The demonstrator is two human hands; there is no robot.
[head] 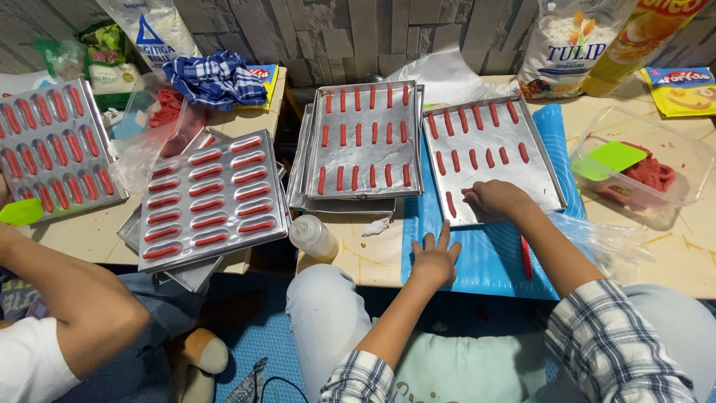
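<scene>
From the head camera, the right hand (494,200) rests curled on the near left part of a metal tray (544,175), its fingertips closed on a red dough stick (468,192) beside the rows already laid there. The left hand (435,257) lies open, fingers spread, flat on the blue mat (485,261) just below the tray, holding nothing

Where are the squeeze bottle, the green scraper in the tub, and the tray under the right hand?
squeeze bottle (313,236), head view, its body.
green scraper (613,158), head view, blade middle.
tray (538,179), head view, bare right part.
right hand (494,200), head view, its back.
</scene>
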